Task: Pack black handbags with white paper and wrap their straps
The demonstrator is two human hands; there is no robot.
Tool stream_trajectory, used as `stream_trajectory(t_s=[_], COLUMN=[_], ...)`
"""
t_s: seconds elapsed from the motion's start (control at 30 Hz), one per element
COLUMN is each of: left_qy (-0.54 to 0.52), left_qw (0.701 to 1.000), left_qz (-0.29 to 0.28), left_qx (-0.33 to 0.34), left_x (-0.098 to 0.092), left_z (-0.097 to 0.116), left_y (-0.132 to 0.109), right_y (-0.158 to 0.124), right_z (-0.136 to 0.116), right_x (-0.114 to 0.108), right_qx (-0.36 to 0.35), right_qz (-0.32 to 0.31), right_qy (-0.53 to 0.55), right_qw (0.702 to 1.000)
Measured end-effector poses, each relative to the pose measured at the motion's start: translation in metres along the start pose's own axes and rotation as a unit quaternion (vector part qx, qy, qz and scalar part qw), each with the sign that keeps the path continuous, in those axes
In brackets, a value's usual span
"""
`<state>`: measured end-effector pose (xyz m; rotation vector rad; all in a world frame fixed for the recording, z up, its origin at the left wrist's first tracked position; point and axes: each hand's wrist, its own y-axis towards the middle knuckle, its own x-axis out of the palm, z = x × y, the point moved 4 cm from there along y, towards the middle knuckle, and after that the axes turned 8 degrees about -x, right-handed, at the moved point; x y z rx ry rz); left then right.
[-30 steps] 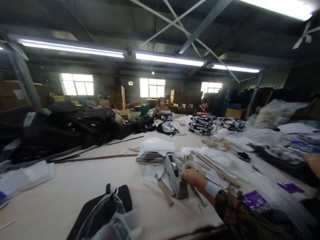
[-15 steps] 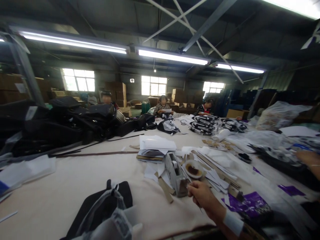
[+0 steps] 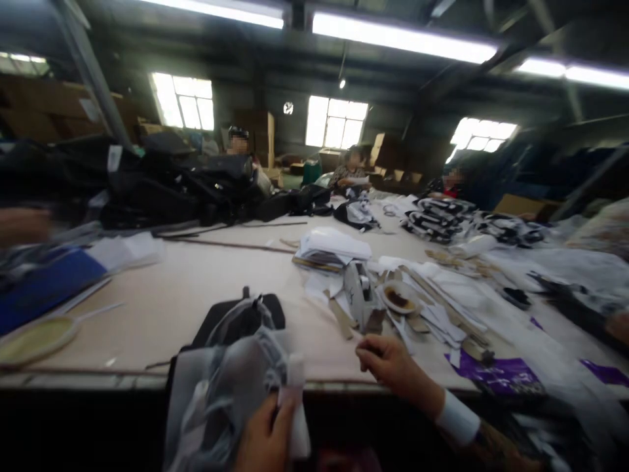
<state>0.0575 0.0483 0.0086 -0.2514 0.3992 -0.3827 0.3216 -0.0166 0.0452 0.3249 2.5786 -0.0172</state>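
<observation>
My left hand [image 3: 268,432] is closed at the bottom centre, thumb on top, gripping the near end of a black bag [image 3: 216,321] partly covered by a translucent plastic sleeve [image 3: 206,380]. White material shows beside the thumb. My right hand [image 3: 388,364] is pinched over the table's front edge, its fingertips on a faint strip of tape [image 3: 354,333] that is hard to make out. Just beyond it stands a grey tape dispenser [image 3: 358,292]. A round dish [image 3: 400,298] with brown stuff in it sits right of the dispenser.
White paper sheets [image 3: 334,244] are stacked behind the dispenser, with card strips [image 3: 442,305] to the right. Black bags [image 3: 181,190] are heaped at the back left. A purple packet [image 3: 496,373] lies at the right. Co-workers sit across the table; another person's blurred hand [image 3: 22,226] shows at the left edge.
The view has tilted down and turned left. My right hand has drawn back from the dispenser towards me. My left hand has come into view, holding the bag, which now overhangs the table edge.
</observation>
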Motion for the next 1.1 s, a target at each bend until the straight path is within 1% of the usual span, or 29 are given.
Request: stream_trajectory(t_s=[0.03,0.07,0.13,0.2,0.27,0.37,0.47,0.53,0.7,0.87,0.97,1.1], left_qy=[0.002,-0.001,0.010,0.001,-0.011,-0.005,0.027,0.041,0.046,0.068,0.070,0.058], left_qw=[0.999,0.999,0.999,0.999,0.999,0.998,0.997,0.996,0.994,0.993,0.993,0.993], left_qz=[-0.043,-0.049,-0.038,-0.037,-0.035,-0.015,0.001,0.002,0.002,0.006,0.006,0.002], left_qx=[0.005,0.018,0.031,0.033,0.036,0.057,0.078,0.085,0.097,0.100,0.098,0.099], left_x=[0.005,0.006,0.006,0.007,0.008,0.008,0.008,0.008,0.008,0.007,0.009,0.012], left_z=[-0.002,-0.002,-0.005,-0.008,-0.010,-0.013,-0.017,-0.019,-0.020,-0.020,-0.022,-0.022], left_y=[-0.002,-0.004,-0.006,-0.006,-0.007,-0.007,-0.006,-0.005,-0.003,-0.002,-0.002,-0.004], right_y=[-0.003,-0.005,-0.006,-0.007,-0.007,-0.004,-0.001,0.000,-0.003,0.000,0.002,0.002], right_z=[-0.019,-0.035,-0.058,-0.072,-0.078,-0.078,-0.075,-0.073,-0.065,-0.057,-0.058,-0.064], right_x=[0.012,0.025,0.052,0.079,0.100,0.117,0.121,0.120,0.116,0.116,0.117,0.119], right_qx=[-0.039,-0.063,-0.080,-0.091,-0.103,-0.101,-0.078,-0.060,-0.012,0.000,0.001,0.001], right_qz=[-0.044,-0.084,-0.151,-0.195,-0.209,-0.187,-0.163,-0.149,-0.106,-0.076,-0.070,-0.076], right_qy=[-0.007,-0.006,0.005,0.013,0.000,-0.081,-0.179,-0.218,-0.219,-0.229,-0.267,-0.290], right_qw=[0.998,0.994,0.985,0.977,0.972,0.974,0.967,0.963,0.970,0.970,0.961,0.954])
